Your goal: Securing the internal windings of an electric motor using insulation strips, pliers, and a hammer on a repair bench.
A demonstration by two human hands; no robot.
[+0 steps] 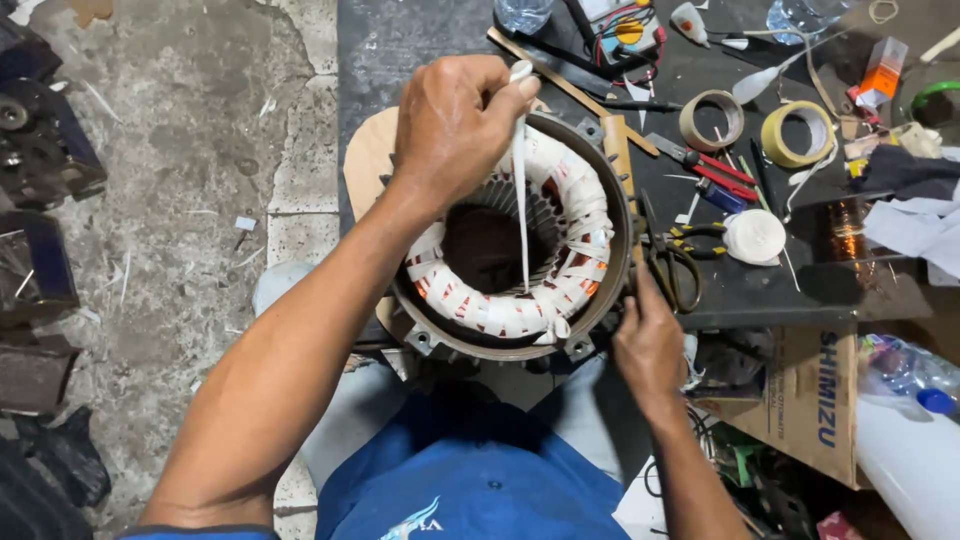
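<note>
A round metal motor stator (600, 300) lies on the edge of a dark workbench, its copper windings wrapped in white tape (585, 205). My left hand (455, 125) is raised over the stator's far side and pinches a white tape strip (521, 200) that runs taut down into the bore. At the stator's right rim, my right hand (648, 345) presses its fingers against the metal housing.
Scissors (672, 262) lie right of the stator, beside a white tape roll (755, 236). Two more tape rolls (795, 133), red-handled pliers (715, 170), a multimeter (625, 30) and plastic bottles sit farther back. A cardboard box (815, 400) stands at lower right. Concrete floor lies to the left.
</note>
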